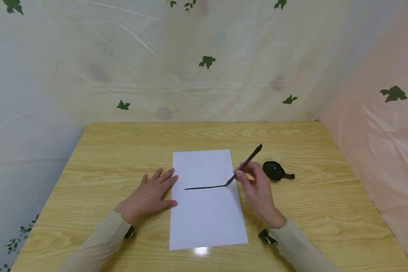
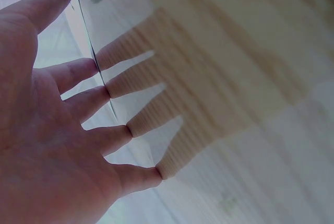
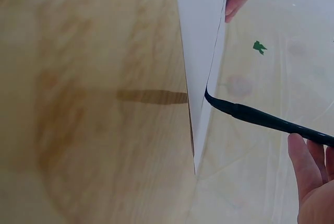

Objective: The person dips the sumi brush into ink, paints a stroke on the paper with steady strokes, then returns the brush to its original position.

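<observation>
A white sheet of paper (image 1: 207, 219) lies on the table, with a thin black stroke (image 1: 204, 187) running nearly level across its middle. My right hand (image 1: 258, 190) pinches a dark paintbrush (image 1: 251, 157), tilted up to the right. In the right wrist view the bristles of the brush (image 3: 261, 118) bend against the paper (image 3: 201, 36) at the end of the stroke. Fingers spread, my left hand (image 1: 147, 198) rests flat by the paper's left edge, its fingertips on that edge. The left wrist view shows the palm of the left hand (image 2: 57, 125) and its straight fingers.
Right of the paper sits a glossy black rounded dish (image 1: 273, 170) with a short handle, small dark specks beside it. The wooden table (image 1: 122, 139) meets a pale sheet (image 1: 176, 83) with green leaf shapes at the back, and a pinkish sheet (image 1: 387, 151) on the right.
</observation>
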Available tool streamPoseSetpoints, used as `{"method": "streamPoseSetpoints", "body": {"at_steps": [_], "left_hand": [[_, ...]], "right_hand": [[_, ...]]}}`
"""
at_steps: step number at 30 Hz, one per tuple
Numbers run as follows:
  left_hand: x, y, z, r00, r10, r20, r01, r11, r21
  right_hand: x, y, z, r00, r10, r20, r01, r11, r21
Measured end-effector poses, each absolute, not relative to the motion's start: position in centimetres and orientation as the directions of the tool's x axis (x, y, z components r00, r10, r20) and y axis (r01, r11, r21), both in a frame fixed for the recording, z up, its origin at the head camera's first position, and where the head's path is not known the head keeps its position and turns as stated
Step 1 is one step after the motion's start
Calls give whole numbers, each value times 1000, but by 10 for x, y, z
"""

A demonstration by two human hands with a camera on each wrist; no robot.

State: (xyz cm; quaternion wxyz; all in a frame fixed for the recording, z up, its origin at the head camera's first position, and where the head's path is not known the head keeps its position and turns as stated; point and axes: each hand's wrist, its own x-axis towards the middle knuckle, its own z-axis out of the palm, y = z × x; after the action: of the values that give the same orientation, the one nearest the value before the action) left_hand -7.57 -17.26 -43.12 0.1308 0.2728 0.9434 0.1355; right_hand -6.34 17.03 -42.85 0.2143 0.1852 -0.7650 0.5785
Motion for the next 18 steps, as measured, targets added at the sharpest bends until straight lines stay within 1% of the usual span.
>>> {"method": "streamPoseSetpoints", "body": {"at_steps": [7,18], "left_hand": [[-76,-173,-431,-818,548,-172,478,815,327],[-76,-173,-431,-821,545,-171,473,816,332]], "right_hand": [[-63,172,-428,-841,-29,540,-529,248,-811],[-65,173,-429,-826,-35,562,-553,245,-797]]}}
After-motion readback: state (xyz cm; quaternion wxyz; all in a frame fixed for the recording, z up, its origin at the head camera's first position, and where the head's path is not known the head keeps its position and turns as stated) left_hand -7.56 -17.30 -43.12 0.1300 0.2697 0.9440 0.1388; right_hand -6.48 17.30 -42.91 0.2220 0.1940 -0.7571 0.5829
